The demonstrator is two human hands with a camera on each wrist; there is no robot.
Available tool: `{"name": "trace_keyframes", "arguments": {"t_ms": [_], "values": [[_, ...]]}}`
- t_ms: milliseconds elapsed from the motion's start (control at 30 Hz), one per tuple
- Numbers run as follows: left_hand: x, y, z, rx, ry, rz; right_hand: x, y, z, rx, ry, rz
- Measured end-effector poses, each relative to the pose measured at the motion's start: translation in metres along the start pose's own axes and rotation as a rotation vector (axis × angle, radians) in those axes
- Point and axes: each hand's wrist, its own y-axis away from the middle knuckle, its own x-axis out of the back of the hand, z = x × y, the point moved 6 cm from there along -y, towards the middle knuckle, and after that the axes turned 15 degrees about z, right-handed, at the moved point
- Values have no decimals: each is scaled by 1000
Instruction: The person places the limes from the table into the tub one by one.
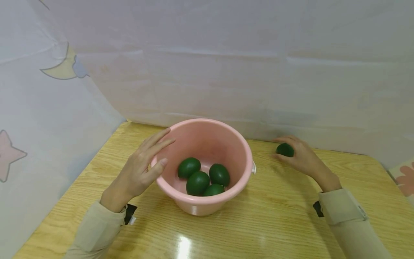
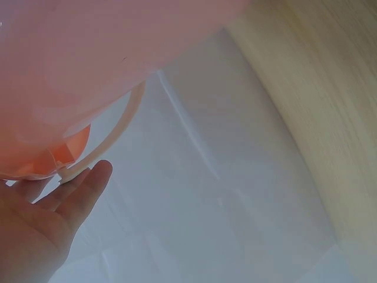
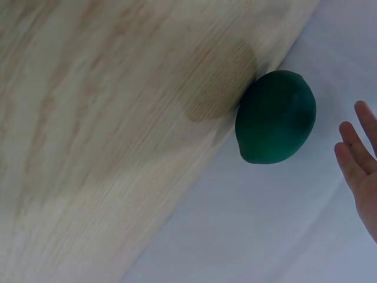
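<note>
A pink plastic bucket (image 1: 194, 209) stands upright on the table with several dark green limes (image 1: 197, 183) lying in its bottom. At its left rim is my left hand (image 1: 139, 167), its fingers extended over the edge and the thumb near the front. The left wrist view shows those fingertips beside the rim, where the pale handle (image 2: 121, 125) joins. To the right of the bucket, another lime (image 3: 275, 118) lies on the table near the back edge. My right hand (image 1: 299, 154) reaches around it with fingers spread; in the right wrist view a gap shows between the fingers and the lime.
The wooden table (image 1: 265, 216) ends at the back against a pale hanging cloth (image 1: 213, 72). More cloth with moon and star prints (image 1: 9, 156) hangs on the left. A white handle joint (image 1: 253, 167) sticks out at the bucket's right side.
</note>
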Motion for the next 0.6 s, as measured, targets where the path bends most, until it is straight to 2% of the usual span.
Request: {"name": "trace_keyframes", "arguments": {"t_ms": [167,600], "values": [[0,0,0,-3,1,-2,0,0,3,-36,4,-32],[0,1,1,0,1,-2,-4,-2,15,-51,11,-42]]}}
